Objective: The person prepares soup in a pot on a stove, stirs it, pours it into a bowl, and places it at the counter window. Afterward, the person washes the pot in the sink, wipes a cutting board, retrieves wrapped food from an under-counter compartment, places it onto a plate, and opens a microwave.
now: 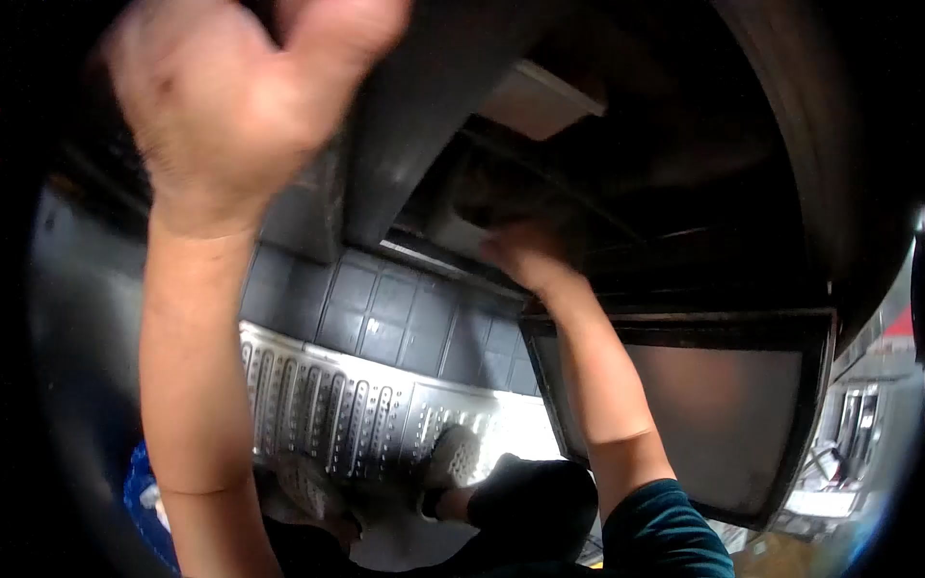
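Observation:
My left hand (241, 106) is raised high at the upper left, close to the camera and blurred. Its thumb stands out to the side, but the other fingers are cut off or smeared, so its grip does not show. My right hand (525, 252) reaches into a dark, open cabinet (665, 207). Shadow and motion blur hide its fingers, and I cannot make out anything in them. Just beyond it lies a dim greyish shape (458, 236). Higher inside the cabinet is a pale, box-like thing (540, 101) with a light edge.
A dark-framed door (723, 424) hangs open below my right forearm. Grey tiles (371, 308) and a perforated metal floor grate (328, 405) lie below, near my shoes (453, 458). A blue plastic bag or liner (140, 501) is at the lower left. Metal shelving (853, 424) stands far right.

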Demonstrator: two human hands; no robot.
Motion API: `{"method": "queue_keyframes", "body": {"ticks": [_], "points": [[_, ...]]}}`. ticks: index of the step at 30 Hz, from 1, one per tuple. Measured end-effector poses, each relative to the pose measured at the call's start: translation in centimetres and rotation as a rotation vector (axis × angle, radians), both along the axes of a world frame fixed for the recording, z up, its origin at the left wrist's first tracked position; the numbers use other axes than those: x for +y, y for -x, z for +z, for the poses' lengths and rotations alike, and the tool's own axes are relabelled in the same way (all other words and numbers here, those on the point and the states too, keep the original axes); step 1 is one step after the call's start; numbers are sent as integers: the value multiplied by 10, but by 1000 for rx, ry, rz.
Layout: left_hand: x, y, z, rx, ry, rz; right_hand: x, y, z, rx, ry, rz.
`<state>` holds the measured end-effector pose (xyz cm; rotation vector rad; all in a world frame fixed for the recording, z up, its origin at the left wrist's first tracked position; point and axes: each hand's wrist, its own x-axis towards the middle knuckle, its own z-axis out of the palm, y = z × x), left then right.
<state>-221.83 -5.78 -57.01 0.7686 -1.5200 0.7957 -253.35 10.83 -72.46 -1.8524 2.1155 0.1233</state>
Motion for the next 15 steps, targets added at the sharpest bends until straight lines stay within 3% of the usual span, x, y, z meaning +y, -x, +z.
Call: {"method": "queue_keyframes", "body": {"ticks": [2,5,7,9,11,15], "points": [[2,-7,5,-20,-223,-161,0,-9,12,36,28,102],[-3,-6,17,-27,-97,-319,22,-47,68,49,-118,15],[-1,4,21,29,66,-346,34,-64,106,83,22,27],[2,1,20,17,31,-337,41,-71,130,104,226,13],[0,-14,13,-46,-86,-259,31,-60,142,-116,518,-155],[-4,-19,8,-97,-155,-347,-30,26,145,-839,953,-623]]}}
